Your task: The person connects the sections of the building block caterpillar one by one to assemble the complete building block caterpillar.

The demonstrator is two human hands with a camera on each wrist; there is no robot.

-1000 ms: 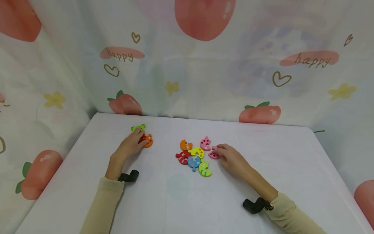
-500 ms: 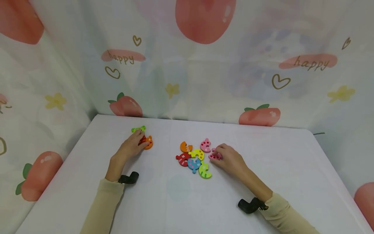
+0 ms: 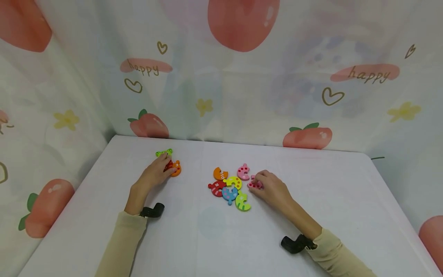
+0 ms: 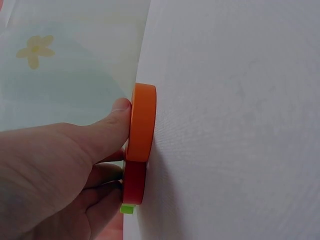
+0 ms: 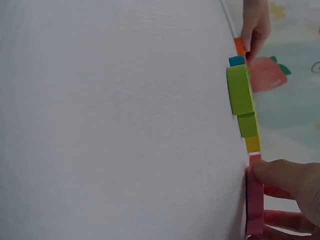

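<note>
My left hand (image 3: 154, 172) rests on a small cluster at the table's left. Its thumb touches an orange puzzle piece (image 4: 142, 122), and its other fingers lie over a red puzzle piece (image 4: 134, 182). A green piece (image 3: 164, 152) sticks out beyond the fingertips. To the right, my right hand (image 3: 275, 189) pinches a pink dotted puzzle piece (image 5: 255, 202) between thumb and fingers, low at the table. The fingers cover part of it. Another pink piece (image 3: 243, 172), with a knob and a notch, lies just left of the fingertips.
Between the hands lie several flat, numbered pieces close together: orange (image 3: 220, 174), yellow (image 3: 237, 181), red (image 3: 217, 189), blue (image 3: 230, 194) and light green (image 3: 243, 202). White cloth covers the table (image 3: 207, 246). A printed curtain (image 3: 242, 96) stands along the back edge.
My right hand has shifted slightly left, its thumb moving in against the near side of the pink dotted piece. The left hand stays on its cluster.
</note>
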